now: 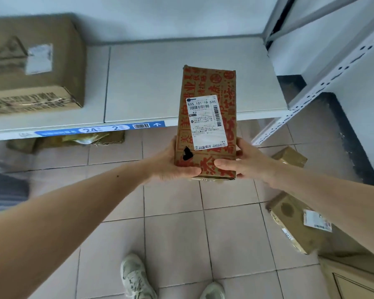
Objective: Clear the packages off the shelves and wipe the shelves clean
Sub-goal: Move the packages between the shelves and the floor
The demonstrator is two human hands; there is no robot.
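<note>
Clearly the printed carton point(205, 124) is stiff and seems light; both hands grip its near end, held in the air before the front edge of the shelf point(181, 83). Left hand point(173, 162) and right hand point(246, 160) curl thumbs over its top face, and the other fingers are hidden beneath. The brown box point(30, 63) at the shelf's left end is blurred.

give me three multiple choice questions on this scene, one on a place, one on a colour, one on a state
1. Where is the big plain box?
A. on the shelf
B. on the floor
C. in the hands

2. What colour is the print on the held box?
A. green
B. red
C. blue

3. How is the held box gripped?
A. left hand only
B. right hand only
C. both hands

Answers: 1 A, it sits on the shelf's left end; 2 B, red characters cover the cardboard; 3 C, a hand grips each side.
</note>
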